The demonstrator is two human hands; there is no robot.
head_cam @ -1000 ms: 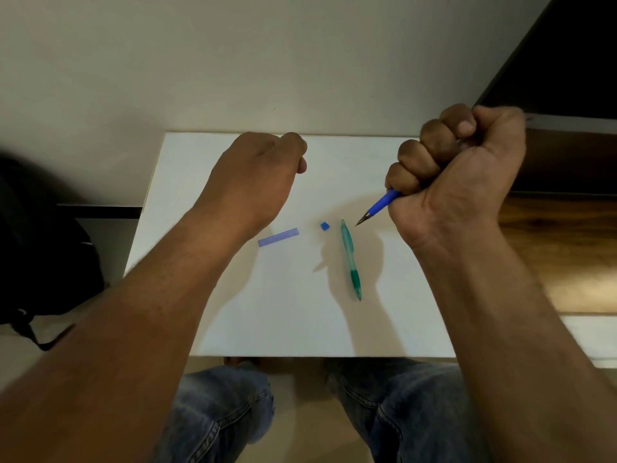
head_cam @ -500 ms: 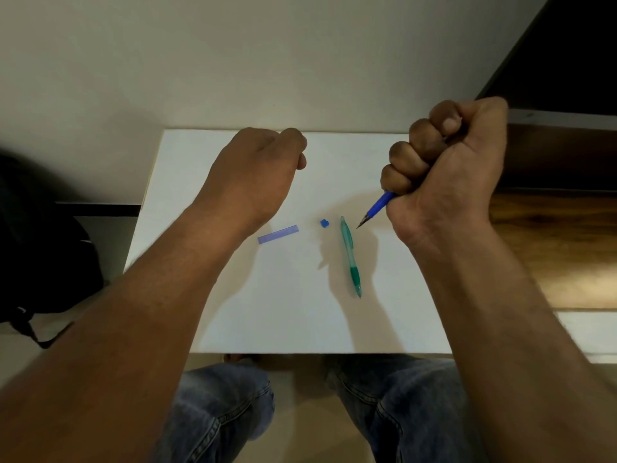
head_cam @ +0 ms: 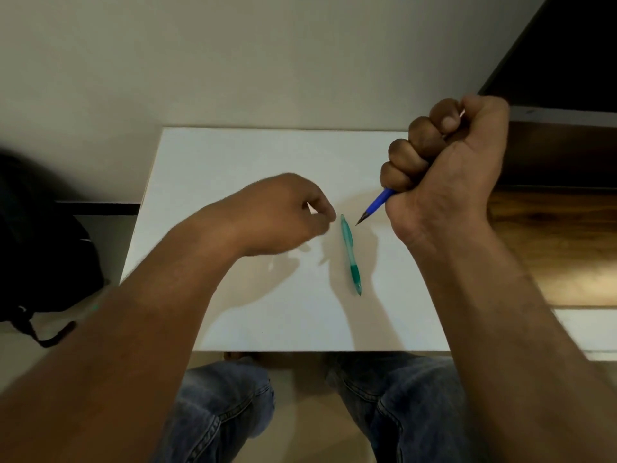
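Observation:
My right hand [head_cam: 447, 172] grips a blue pen [head_cam: 379, 203] in a closed fist above the white table [head_cam: 233, 155], its dark tip pointing down and left. A green pen [head_cam: 350, 255] lies on the table just left of that tip. My left hand [head_cam: 283, 215] hovers low over the table's middle, slightly blurred, its curled fingertips right beside the green pen's far end. It covers the spot where a small blue cap and a pale blue strip lay, and both are hidden. Whether the fingers hold anything I cannot see.
A black bag [head_cam: 43, 262] sits on the floor to the left of the table. A wooden surface [head_cam: 551, 248] adjoins the table on the right. A pale wall stands behind, and my knees in jeans [head_cam: 227, 406] are under the near edge.
My left hand dropped and moved right, from the table's far middle down onto the place of the blue cap and strip. My right hand kept its grip on the blue pen.

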